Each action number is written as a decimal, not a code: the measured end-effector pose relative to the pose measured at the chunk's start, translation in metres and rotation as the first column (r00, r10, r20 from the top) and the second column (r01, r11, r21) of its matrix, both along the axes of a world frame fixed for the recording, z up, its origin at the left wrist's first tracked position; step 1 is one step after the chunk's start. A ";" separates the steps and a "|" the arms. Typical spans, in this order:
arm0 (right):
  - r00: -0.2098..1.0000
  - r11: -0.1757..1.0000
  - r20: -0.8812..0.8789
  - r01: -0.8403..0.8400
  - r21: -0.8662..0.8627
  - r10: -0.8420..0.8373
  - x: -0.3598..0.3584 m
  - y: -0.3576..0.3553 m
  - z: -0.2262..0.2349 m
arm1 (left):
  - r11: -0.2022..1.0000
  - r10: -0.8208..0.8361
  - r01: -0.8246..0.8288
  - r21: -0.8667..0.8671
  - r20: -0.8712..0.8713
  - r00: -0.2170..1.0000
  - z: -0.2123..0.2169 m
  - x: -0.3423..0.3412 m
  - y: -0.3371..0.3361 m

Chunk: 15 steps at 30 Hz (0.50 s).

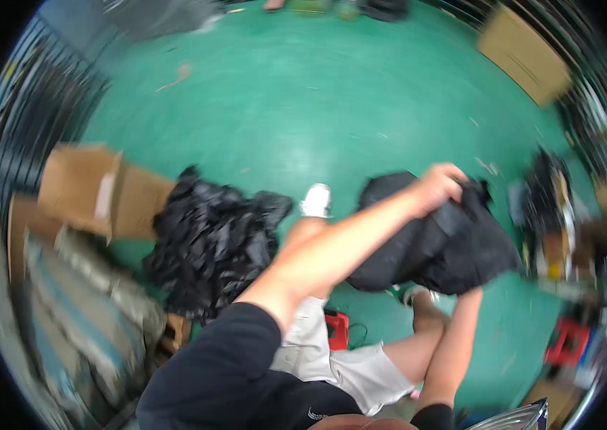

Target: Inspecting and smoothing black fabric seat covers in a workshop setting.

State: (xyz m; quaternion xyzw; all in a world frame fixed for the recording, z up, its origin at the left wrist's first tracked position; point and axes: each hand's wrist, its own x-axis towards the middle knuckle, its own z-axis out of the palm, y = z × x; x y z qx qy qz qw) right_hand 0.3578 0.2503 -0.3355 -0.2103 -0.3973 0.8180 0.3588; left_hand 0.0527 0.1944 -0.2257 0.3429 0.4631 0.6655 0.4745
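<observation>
A bulky piece of black cloth [472, 247], perhaps a bag, hangs in front of my right leg, blurred by motion. My left hand [438, 188] reaches across to the right, with its fingers curled onto the cloth's upper edge. From below, my right forearm [454, 351] runs up under the cloth, which covers the right hand and its fingers. To the left, a crumpled heap of glossy black material [214, 244] lies on the floor by my left leg.
An opened cardboard box [85, 186] stands at the left, above stuffed woven sacks [81, 315]. Between my legs sits a red object [336, 330] with a cable. Cluttered shelving lines the right side, and a large carton [524, 54] stands at the far right on the green floor [282, 93].
</observation>
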 end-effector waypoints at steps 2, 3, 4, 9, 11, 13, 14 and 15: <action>0.998 0.998 0.022 0.057 0.029 -0.058 -0.034 0.014 0.003 | 0.993 -0.096 0.109 -0.055 0.202 0.975 0.004 -0.008 -0.009; 0.998 0.997 0.026 0.060 0.044 -0.062 -0.048 0.015 0.005 | 0.992 -0.111 0.118 -0.041 0.146 0.983 -0.004 -0.012 -0.008; 0.999 0.997 0.021 0.047 0.055 -0.048 -0.053 0.006 0.004 | 0.996 -0.090 0.091 -0.015 0.063 0.994 -0.010 -0.010 -0.009; 0.985 0.962 -0.131 0.078 -0.263 -0.116 -0.019 0.015 -0.009 | 0.982 -0.022 -0.019 -0.189 -0.212 0.977 -0.013 -0.003 -0.014; 0.986 0.961 -0.128 0.074 -0.266 -0.111 -0.015 0.015 -0.009 | 0.987 -0.080 0.050 -0.150 -0.206 0.975 -0.006 0.004 -0.015; 0.990 0.958 -0.118 0.044 -0.283 -0.080 -0.021 0.010 -0.001 | 0.985 -0.160 0.142 -0.096 -0.213 0.964 -0.005 0.009 -0.018; 0.992 0.956 -0.115 0.020 -0.292 -0.056 -0.029 0.005 0.007 | 0.993 -0.104 0.083 -0.081 -0.302 0.948 -0.016 0.010 -0.018; 0.993 0.954 -0.109 0.005 -0.298 -0.039 -0.035 -0.001 0.019 | 0.997 -0.068 0.055 -0.046 -0.364 0.929 -0.014 0.013 -0.019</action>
